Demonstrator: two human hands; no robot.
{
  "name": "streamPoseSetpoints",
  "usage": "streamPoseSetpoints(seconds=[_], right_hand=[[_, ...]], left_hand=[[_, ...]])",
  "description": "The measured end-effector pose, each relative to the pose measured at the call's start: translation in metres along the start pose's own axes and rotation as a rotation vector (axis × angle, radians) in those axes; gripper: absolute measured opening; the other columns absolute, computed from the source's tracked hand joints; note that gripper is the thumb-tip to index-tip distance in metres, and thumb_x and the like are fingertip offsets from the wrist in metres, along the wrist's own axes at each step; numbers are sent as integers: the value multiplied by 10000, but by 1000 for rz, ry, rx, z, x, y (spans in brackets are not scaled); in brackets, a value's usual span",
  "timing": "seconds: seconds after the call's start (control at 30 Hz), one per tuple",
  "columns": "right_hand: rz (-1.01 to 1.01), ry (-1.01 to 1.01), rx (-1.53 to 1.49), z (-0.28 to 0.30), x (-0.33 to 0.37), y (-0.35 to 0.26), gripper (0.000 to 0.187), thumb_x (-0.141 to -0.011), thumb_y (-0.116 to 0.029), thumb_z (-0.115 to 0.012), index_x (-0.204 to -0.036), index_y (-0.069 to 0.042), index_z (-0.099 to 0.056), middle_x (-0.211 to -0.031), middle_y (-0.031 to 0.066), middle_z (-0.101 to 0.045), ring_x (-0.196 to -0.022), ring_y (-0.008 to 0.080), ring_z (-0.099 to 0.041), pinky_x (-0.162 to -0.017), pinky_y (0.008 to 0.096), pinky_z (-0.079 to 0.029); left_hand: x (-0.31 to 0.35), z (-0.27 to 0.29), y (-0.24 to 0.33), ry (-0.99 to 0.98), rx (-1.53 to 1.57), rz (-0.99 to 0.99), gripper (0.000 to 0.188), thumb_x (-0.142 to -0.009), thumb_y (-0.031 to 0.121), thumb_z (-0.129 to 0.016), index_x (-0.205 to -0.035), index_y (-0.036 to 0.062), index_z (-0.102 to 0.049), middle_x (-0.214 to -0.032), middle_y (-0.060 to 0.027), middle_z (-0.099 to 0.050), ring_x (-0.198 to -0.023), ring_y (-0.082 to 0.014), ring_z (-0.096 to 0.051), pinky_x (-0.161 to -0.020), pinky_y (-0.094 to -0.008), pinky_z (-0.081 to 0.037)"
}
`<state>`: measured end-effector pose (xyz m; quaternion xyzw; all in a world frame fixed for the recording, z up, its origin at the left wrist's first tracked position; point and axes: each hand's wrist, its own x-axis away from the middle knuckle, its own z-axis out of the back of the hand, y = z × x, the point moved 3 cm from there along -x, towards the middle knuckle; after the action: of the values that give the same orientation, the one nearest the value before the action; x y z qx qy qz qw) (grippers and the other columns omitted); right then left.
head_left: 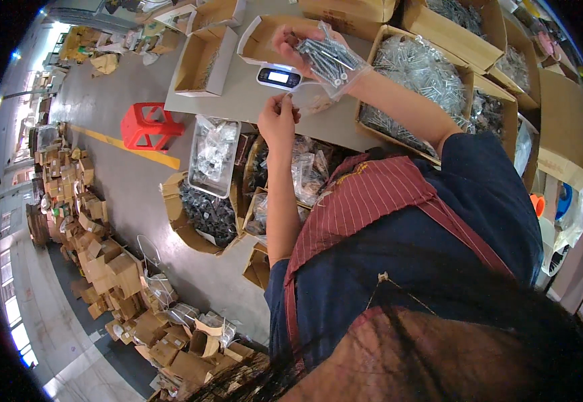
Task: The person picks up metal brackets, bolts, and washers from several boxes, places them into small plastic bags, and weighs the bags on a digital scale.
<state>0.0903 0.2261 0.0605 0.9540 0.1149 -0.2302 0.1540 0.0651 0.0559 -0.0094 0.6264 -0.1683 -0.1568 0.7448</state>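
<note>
My right grip [293,51] cups a glossy clear bag [345,82] of long, ridged metal screws [328,57] over the smooth counter [243,75]; my left grip [278,122] pinches thin film, near the rounded white scale [279,77].

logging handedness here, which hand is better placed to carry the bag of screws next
Probably the right hand: the clear bag of screws lies against its palm, while the left hand seems to pinch only the bag's plastic edge.
</note>
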Motion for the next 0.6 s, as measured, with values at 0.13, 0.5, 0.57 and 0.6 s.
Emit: streamPoseSetpoints(seconds=[0.13, 0.5, 0.57, 0.6], right_hand=[[97, 108, 314, -3, 5, 1, 201, -897, -159, -472, -725, -67, -526, -1127, 145, -562, -1139, 308, -575, -1098, 486, -456], [67, 190, 2394, -27, 8, 1, 260, -824, -12, -612, -1075, -14, -548, -976, 70, -577, -935, 179, -574, -864, 306, -461], [122, 229, 2448, -18, 12, -3, 274, -816, -4, -626, -1079, -17, -550, -985, 72, -587, -947, 175, -578, -869, 309, -463], [175, 261, 2498, -16, 13, -4, 289, -809, 4, -641, -1083, -19, -553, -994, 74, -596, -959, 171, -582, -875, 311, -466]], left_hand=[[0, -3, 3, 16, 33, -22, 217, -941, 155, -622, -1010, -49, -642, -691, -82, -652, -560, -119, -626, -513, -257, -489], [3, 1, 13, 77, 8, -12, 197, -915, 123, -664, -914, -72, -636, -677, -101, -645, -540, -142, -610, -488, -273, -497], [3, 1, 14, 66, 50, 13, 199, -916, 121, -663, -920, -75, -637, -676, -105, -646, -538, -147, -612, -485, -277, -499], [4, 1, 15, 61, 91, 38, 200, -917, 120, -662, -927, -79, -638, -676, -109, -646, -536, -153, -614, -483, -281, -500]])
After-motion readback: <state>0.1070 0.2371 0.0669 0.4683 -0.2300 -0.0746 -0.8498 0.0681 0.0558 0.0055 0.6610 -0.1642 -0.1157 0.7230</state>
